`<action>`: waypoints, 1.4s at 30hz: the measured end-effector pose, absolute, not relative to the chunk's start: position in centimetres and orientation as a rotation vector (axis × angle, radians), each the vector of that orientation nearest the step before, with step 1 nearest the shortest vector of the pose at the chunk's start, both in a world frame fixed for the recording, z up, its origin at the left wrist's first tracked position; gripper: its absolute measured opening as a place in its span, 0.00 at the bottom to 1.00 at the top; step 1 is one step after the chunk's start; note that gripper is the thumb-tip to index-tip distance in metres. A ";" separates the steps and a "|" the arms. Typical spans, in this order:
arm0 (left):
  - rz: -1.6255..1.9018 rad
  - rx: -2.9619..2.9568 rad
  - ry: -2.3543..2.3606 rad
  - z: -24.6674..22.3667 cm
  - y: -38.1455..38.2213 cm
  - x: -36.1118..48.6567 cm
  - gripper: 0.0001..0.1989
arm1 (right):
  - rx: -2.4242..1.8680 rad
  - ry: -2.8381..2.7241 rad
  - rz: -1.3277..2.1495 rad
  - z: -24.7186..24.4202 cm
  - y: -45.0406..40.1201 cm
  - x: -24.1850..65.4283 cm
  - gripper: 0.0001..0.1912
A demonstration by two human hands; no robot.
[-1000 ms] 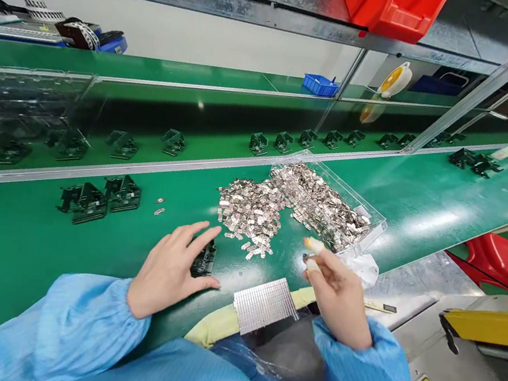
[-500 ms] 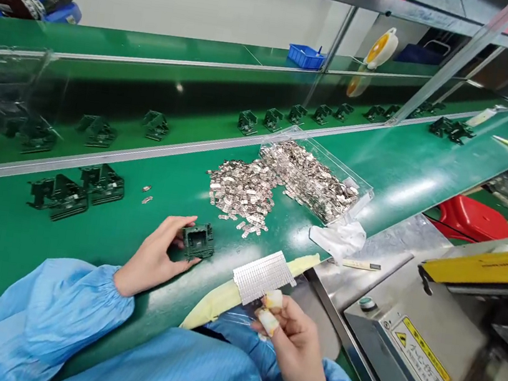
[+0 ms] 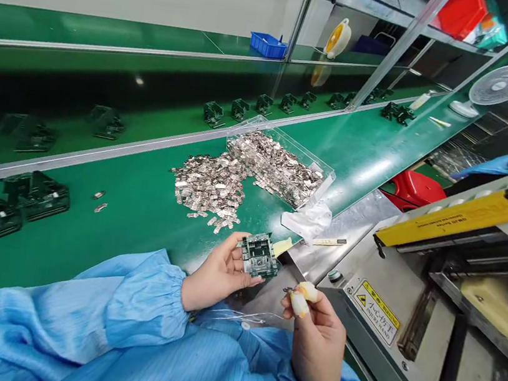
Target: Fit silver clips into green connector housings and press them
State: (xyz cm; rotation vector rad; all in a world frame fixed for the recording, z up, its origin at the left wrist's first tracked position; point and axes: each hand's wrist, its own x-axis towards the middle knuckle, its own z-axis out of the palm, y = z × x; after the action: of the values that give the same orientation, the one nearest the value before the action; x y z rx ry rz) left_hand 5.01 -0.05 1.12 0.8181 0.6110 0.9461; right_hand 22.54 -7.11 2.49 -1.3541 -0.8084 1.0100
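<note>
My left hand [image 3: 216,275] grips a dark green block-shaped plastic part [image 3: 260,256] by its left side, thumb below and fingers behind, lifted near the bench's front edge. Close by on the right, my right hand [image 3: 318,341] pinches a small dark piece [image 3: 288,290] between thumb and forefinger, both tips covered in stained white wraps. The piece is too small to name, and a gap separates it from the block. Beyond the hands lies a heap of small metal plates [image 3: 212,186]. A yellow strip [image 3: 282,246] shows partly behind the block.
A clear tray [image 3: 326,187] full of metal plates lies behind the heap. Nearby are a white cloth [image 3: 309,220] and a cutter-like strip [image 3: 329,242]. More dark parts [image 3: 38,195] sit left. A machine with a yellow bar [image 3: 458,216] stands right; a fan [image 3: 500,85] is farther back.
My left hand has raised the block off the bench and carried it right, tilting it toward my right hand. The view has swung right. The white ribbed sheet is out of sight.
</note>
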 end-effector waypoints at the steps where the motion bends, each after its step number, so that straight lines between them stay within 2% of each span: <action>1: 0.950 0.827 0.589 0.8 -0.2 5.1 0.31 | -1.357 -0.813 1.017 2.4 -7.2 22.2 0.09; 4: 0.976 0.900 0.545 0.0 -0.5 4.8 0.28 | -1.351 -0.866 0.998 2.2 -7.1 21.0 0.08; 12: 0.996 1.001 0.590 0.6 -0.9 4.3 0.21 | -1.419 -1.270 0.657 2.1 -5.4 19.5 0.04; 22: 0.973 1.083 0.598 1.1 -0.9 4.3 0.18 | -1.481 -1.382 0.533 2.0 -5.0 19.3 0.04; 28: 0.962 1.217 0.673 0.7 -1.2 4.4 0.13 | -1.472 -1.374 0.471 1.7 -4.9 18.9 0.05; 31: 0.983 1.244 0.747 0.8 -1.3 4.5 0.13 | -1.465 -1.305 0.575 1.7 -5.1 18.8 0.05; 36: 0.984 1.234 0.875 1.1 -1.5 4.7 0.15 | -1.352 -1.008 0.961 1.9 -5.0 18.7 0.08; 42: 0.933 1.245 0.906 1.3 -1.6 4.6 0.15 | -1.278 -0.847 1.101 2.2 -4.2 18.3 0.12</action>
State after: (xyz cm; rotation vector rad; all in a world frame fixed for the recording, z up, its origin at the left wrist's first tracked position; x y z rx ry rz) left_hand 4.58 -1.56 1.30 1.2446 0.9063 0.9326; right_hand 18.31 -4.17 2.17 -1.2777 -0.8471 1.1007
